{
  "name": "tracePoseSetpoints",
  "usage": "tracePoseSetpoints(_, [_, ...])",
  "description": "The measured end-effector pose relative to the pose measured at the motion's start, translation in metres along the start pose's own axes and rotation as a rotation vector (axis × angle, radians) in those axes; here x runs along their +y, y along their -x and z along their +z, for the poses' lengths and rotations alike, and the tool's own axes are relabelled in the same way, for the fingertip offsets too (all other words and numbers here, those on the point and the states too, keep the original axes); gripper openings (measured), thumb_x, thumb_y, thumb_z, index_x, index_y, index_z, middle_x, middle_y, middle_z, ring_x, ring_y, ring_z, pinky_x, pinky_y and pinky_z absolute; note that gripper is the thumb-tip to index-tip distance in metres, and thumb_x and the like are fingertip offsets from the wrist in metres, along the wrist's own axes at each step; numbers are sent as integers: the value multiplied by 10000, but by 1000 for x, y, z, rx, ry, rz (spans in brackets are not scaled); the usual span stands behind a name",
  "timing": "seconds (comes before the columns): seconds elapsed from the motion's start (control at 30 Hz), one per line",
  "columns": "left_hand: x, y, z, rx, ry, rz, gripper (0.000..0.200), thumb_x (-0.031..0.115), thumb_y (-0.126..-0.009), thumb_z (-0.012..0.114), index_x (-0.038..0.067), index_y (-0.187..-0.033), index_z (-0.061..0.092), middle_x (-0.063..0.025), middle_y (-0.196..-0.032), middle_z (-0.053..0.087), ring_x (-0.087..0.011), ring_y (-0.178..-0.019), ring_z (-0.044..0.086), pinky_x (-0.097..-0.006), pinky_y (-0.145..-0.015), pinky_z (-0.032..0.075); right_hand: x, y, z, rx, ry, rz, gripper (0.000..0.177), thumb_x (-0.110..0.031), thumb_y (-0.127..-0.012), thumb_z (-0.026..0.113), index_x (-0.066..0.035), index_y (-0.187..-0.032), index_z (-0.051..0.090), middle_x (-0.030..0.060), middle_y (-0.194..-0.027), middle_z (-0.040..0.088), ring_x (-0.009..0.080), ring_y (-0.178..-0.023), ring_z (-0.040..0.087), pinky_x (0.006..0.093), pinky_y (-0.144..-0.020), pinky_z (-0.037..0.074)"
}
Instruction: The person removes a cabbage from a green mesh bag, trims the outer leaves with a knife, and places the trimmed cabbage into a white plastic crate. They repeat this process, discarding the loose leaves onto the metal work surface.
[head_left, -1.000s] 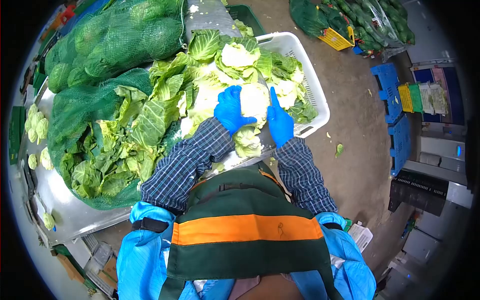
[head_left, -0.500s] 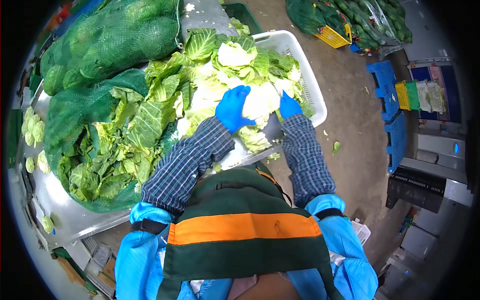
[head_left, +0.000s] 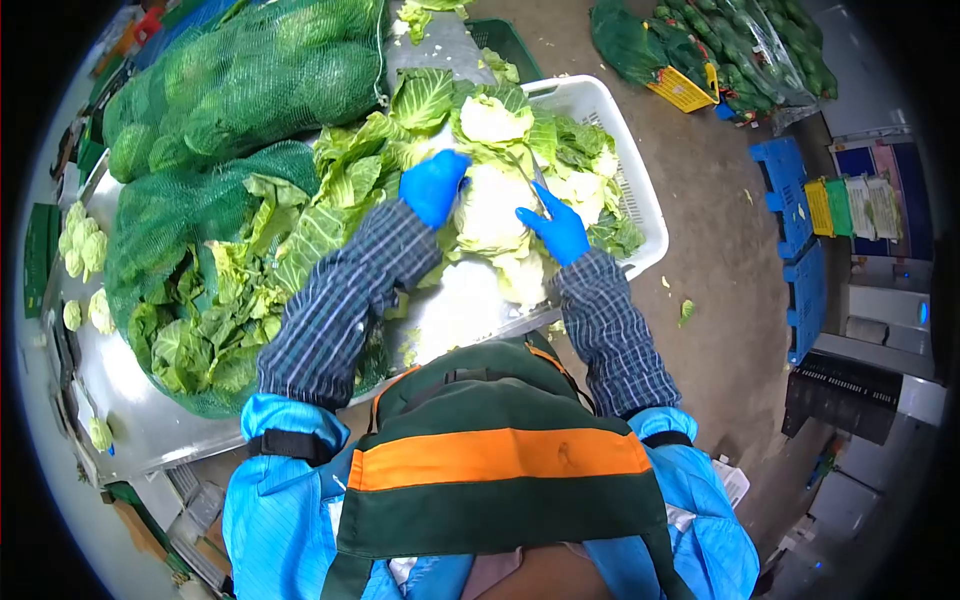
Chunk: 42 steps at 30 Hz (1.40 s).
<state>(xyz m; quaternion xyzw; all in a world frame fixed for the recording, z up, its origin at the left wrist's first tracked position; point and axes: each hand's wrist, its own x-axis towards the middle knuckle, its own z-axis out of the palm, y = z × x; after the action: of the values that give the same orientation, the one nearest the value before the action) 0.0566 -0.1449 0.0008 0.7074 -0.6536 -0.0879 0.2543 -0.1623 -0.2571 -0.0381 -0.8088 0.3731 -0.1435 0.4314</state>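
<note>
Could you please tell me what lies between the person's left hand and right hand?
In the head view, a pale cabbage head lies between the left hand, which grips it, and the right hand, which holds a knife against it.

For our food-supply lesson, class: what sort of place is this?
Probably a vegetable trimming workshop: green net sacks of cabbages lie on a steel table, a white crate holds loose leaves, and the left hand grips a cabbage while the right hand holds a knife.

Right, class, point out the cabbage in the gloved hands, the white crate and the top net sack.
cabbage (head_left: 490, 212): head view, its pale top.
crate (head_left: 634, 172): head view, right wall.
net sack (head_left: 255, 75): head view, its middle.
</note>
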Motion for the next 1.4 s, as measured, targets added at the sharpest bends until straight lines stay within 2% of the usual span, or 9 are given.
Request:
tracePoseSetpoints(0.07, [41,16,-11,-325,-4,-457,670,452,-706,748,60,-1199,520,-196,-1098,574,-326,-907,597,-419,-788,486,7,-1,9,74,-17,-24,706,-450,-768,686,-162,-1360,431,227,-1021,634,307,-941,630,391,-802,475])
tracePoseSetpoints(0.17, [52,41,44,82,380,-533,971,496,-545,834,-62,-1224,422,-252,-1158,523,-365,-1094,512,-431,-930,424,-13,18,4,59,46,70,662,-468,-803,637,-157,-1352,438,252,-1042,619,341,-955,624,403,-806,477])
tracePoseSetpoints(0.37, [67,19,44,93,346,-549,1097,491,-501,842,-59,-1305,337,-256,-1233,461,-371,-1138,482,-432,-949,419,-37,27,-19,-8,256,3,544,-291,-928,433,-317,-1436,241,207,-608,560,356,-556,581,455,-534,456])
tracePoseSetpoints(0.83, [82,-18,42,-190,16,-528,1098,543,-461,822,-15,-1290,368,-216,-1191,474,-360,-1118,475,-441,-900,445,-38,-10,-24,-19,523,240,424,-306,-965,298,-227,-1373,380,231,-888,637,401,-776,618,484,-684,477])
tracePoseSetpoints(0.93, [51,18,74,169,208,-282,1102,499,-440,830,-17,-1286,349,-215,-1170,472,-363,-1079,486,-449,-882,453,103,-15,-29,80,295,-118,416,-287,-962,361,-122,-1336,438,201,-819,653,332,-670,630,434,-603,491])
tracePoseSetpoints(1.0, [42,43,59,274,348,-153,1056,385,-431,859,-2,-1276,357,-214,-1141,483,-384,-1075,472,-451,-922,414,179,2,-12,-42,354,125,426,-271,-966,391,-81,-1346,423,131,-707,634,198,-516,577,341,-477,458])
tracePoseSetpoints(1.07, [34,67,68,326,465,-231,1052,407,-433,866,5,-1267,367,-206,-1136,488,-378,-1070,478,-444,-917,417,84,41,-22,-89,-52,561,435,-273,-969,407,-103,-1369,406,60,-633,577,98,-452,493,267,-410,397])
tracePoseSetpoints(1.13, [36,72,77,331,484,-299,1051,414,-433,869,8,-1266,372,-204,-1133,494,-378,-1057,490,-444,-908,425,75,44,-26,71,-271,437,423,-239,-973,390,-147,-1386,393,39,-615,545,101,-457,482,265,-390,377])
tracePoseSetpoints(1.4, [70,46,66,232,353,-476,1034,449,-417,868,56,-1256,408,-164,-1139,522,-342,-1009,547,-455,-862,450,-54,67,-41,-104,491,-160,518,-232,-944,438,-281,-1436,284,131,-727,600,261,-611,592,370,-597,484])
